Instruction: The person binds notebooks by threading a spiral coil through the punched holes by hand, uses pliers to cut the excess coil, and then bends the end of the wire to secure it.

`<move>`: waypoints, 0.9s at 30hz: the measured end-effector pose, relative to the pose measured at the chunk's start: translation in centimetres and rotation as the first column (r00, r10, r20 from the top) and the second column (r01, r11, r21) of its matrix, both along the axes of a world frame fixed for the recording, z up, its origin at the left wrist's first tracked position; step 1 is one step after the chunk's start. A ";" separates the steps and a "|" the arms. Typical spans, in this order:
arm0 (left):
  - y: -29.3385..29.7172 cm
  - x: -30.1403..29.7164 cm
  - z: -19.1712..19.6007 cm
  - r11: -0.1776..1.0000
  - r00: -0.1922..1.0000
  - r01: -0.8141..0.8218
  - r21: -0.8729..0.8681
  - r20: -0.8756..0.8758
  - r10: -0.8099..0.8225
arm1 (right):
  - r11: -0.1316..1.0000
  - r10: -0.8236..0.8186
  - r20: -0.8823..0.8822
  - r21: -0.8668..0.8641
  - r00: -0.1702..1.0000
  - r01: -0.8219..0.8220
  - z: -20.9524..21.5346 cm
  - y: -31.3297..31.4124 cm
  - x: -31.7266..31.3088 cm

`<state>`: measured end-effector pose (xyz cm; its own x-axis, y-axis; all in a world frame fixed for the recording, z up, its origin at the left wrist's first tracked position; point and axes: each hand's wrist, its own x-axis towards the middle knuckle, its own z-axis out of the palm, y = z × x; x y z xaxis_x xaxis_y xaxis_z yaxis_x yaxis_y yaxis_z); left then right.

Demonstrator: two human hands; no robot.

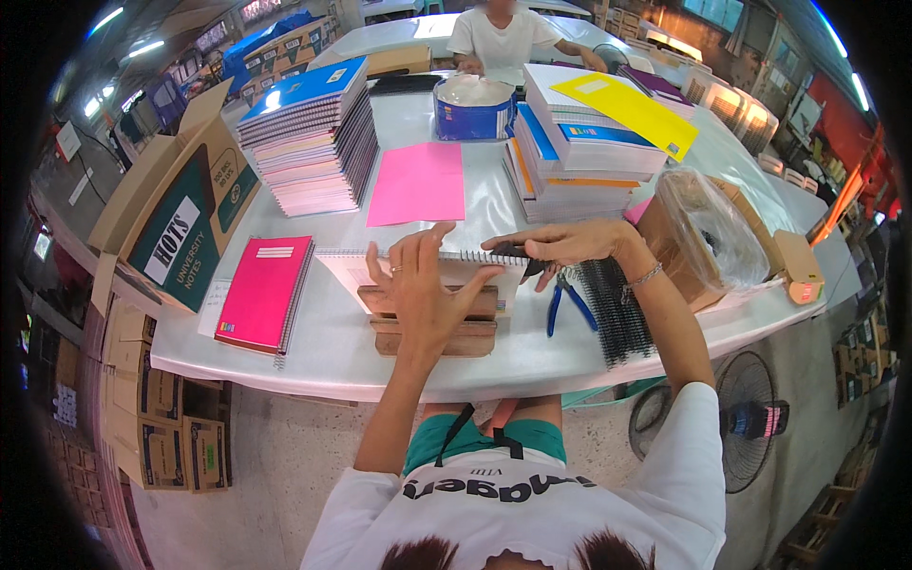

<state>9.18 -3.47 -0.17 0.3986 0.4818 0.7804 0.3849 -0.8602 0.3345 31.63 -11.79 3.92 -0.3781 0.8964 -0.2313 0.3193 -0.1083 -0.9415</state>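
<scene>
A spiral-bound notebook (347, 266) stands upright, spine up, in a slotted wooden block (432, 339) near the front of the table. My left hand (423, 285) grips it, fingers spread at the coiled top edge and thumb across the near face. At the right end of the coil is my right hand (575, 242), fingers reaching left over a dark object (513, 250) that they partly hide; what it is I cannot make out. Blue-handled pliers (567, 306) lie just below that hand. Beside them is a bundle of black wire coils (613, 313).
A pink notebook (266, 294) lies left, near an open carton (180, 228). Behind are a tall notebook stack (313, 142), a pink sheet (418, 185), a blue tub (475, 119) and more stacks (598, 123). A plastic-lined box (703, 233) stands right. A person (503, 43) sits opposite.
</scene>
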 end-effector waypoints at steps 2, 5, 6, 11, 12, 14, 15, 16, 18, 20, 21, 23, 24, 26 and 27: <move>0.2 -0.4 -0.2 0.999 0.999 -0.040 0.018 0.008 0.039 | 1.000 0.013 0.074 -0.024 0.997 -0.011 0.6 0.4 -0.1; 0.6 -0.9 -0.4 1.000 1.000 0.002 0.028 0.013 -0.002 | 0.997 0.042 0.132 0.063 0.990 -0.050 1.4 0.6 -0.4; 0.8 -0.9 -0.3 0.999 1.000 0.024 0.023 0.012 -0.024 | 0.991 0.051 0.143 0.112 0.988 -0.067 1.7 0.6 -0.6; 1.0 -0.7 -0.3 1.000 1.000 0.025 0.006 0.004 -0.025 | 0.950 -0.242 0.318 0.271 0.917 0.157 3.7 0.5 -4.0; 1.1 -0.7 -0.3 1.000 1.000 0.015 0.009 0.008 -0.015 | 0.927 -0.323 0.374 0.310 0.869 0.211 3.7 0.8 -4.8; 1.1 -0.5 -0.3 1.000 1.000 0.020 0.005 0.021 -0.020 | 0.791 -0.501 0.274 0.531 0.821 0.305 3.1 0.6 -6.1; 1.1 -0.4 -0.3 1.000 0.999 0.028 -0.003 0.027 -0.028 | 0.693 -0.600 0.208 0.618 0.773 0.372 3.2 -0.1 -6.7; 1.1 -0.5 -0.4 1.000 0.999 0.030 -0.009 0.033 -0.029 | 0.583 -0.681 0.132 0.693 0.720 0.424 3.6 -0.5 -7.7; 1.1 -0.5 -0.1 0.999 0.998 0.037 -0.029 0.050 -0.036 | 0.524 -0.727 0.138 0.745 0.672 0.414 4.1 -1.3 -9.0; 1.0 -0.6 -0.2 0.998 0.998 0.041 -0.042 0.043 -0.040 | 0.627 -0.682 0.279 0.698 0.675 0.345 4.8 -2.2 -9.9; 1.0 -0.7 -0.4 0.998 0.999 0.036 -0.049 0.026 -0.035 | 0.538 -0.752 0.287 0.788 0.594 0.300 2.5 -1.0 -10.0; 0.9 -1.0 -0.4 0.997 0.999 0.050 -0.066 0.008 -0.049 | 0.649 -0.682 0.330 0.685 0.653 0.332 2.4 -0.4 -9.3; 0.5 -1.3 -0.6 0.995 0.998 0.063 -0.083 0.007 -0.063 | 0.700 -0.643 0.346 0.627 0.683 0.342 2.4 -0.3 -9.0; 0.9 -1.2 -0.3 0.994 0.997 0.069 -0.085 0.046 -0.065 | 0.580 -0.713 0.222 0.719 0.665 0.383 4.4 -2.0 -10.8; 0.9 -1.0 -0.2 0.993 0.995 0.078 -0.083 0.063 -0.073 | 0.582 -0.724 0.285 0.741 0.629 0.334 5.2 -2.3 -11.4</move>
<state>8.19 -2.54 -0.38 0.3899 0.5183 0.7612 0.2973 -0.8532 0.4286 20.24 -14.05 9.17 0.2245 0.8812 0.4159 0.8255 0.0548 -0.5617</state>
